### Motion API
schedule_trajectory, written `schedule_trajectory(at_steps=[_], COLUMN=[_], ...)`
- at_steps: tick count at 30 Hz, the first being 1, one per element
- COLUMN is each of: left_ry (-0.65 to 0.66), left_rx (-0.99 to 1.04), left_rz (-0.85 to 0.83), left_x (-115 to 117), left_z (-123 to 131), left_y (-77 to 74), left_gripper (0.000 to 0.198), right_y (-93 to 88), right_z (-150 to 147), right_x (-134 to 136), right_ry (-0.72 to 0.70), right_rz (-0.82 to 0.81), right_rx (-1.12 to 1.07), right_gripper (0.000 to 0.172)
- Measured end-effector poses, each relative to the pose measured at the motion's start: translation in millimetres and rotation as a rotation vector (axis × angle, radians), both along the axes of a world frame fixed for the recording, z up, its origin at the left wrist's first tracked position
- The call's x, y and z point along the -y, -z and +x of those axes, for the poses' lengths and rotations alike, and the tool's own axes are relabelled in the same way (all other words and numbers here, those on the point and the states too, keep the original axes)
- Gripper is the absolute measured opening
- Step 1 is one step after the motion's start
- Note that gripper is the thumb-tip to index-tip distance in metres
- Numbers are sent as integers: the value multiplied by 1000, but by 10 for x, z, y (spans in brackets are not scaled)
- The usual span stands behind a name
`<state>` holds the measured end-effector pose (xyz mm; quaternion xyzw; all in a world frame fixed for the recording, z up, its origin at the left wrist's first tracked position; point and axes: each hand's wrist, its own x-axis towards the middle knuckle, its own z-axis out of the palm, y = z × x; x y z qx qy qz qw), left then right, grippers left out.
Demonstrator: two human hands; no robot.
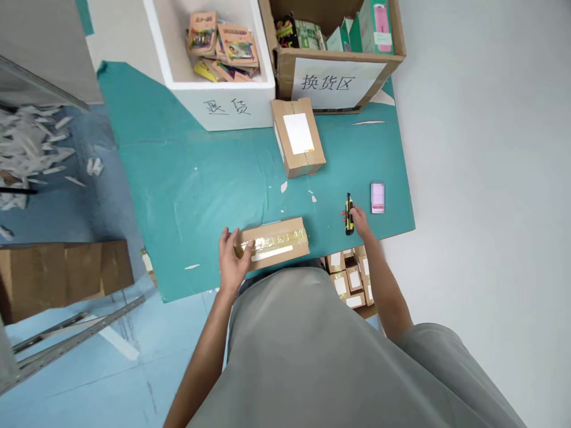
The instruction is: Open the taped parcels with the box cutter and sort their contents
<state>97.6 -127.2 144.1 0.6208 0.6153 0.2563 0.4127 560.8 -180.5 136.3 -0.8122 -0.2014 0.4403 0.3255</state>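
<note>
A taped cardboard box [276, 241] lies at the near edge of the teal table [200, 178]. My left hand [232, 258] grips its left end, fingers curled over the top. My right hand [359, 223] rests on the table to the right, fingers closed on a yellow and black utility knife [348, 213]. A second cardboard box [298, 137] with a white label sits farther back in the middle. A small pink and white card [377, 197] lies just right of the knife.
A white foam bin [214, 89] with colourful booklets and a brown carton [339, 77] with green packets stand at the back. Several small labelled boxes [350, 279] are stacked below the table's near right edge. Paper scraps [31, 142] lie on the left.
</note>
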Motion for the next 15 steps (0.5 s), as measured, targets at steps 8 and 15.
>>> schedule_trajectory(at_steps=[8, 15], left_ry=[99, 188], left_rx=[168, 405], left_rz=[-93, -180], left_x=[157, 106], left_z=[-375, -414], left_y=[228, 526], left_gripper=[72, 84], right_y=[-783, -1304], right_z=[-1033, -2036], right_x=[52, -308], right_ry=[-509, -1394], right_rz=[115, -36], right_rx=[56, 549], right_gripper=[46, 35])
